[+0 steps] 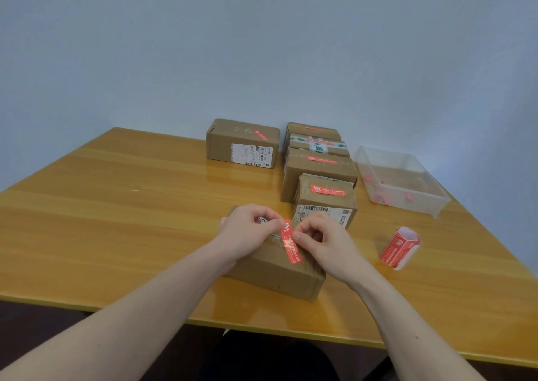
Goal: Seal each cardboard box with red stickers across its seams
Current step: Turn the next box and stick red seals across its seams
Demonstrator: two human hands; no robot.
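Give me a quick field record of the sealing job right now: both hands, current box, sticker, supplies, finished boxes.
left hand: pinches the far end of the red sticker
right hand: pinches the sticker's middle edge
red sticker: lies across the top of the nearest box, far end lifted
nearest box: under both hands, near the table's front edge
sticker roll: lying on the table, right of the hands
clear bin: far right, red scraps inside
boxes behind: each showing a red sticker on top

my hands cover the nearest box's point(273, 273) far half; the small red bits in the clear bin point(413, 197) (stickers?) stay too blurred for me to identify.
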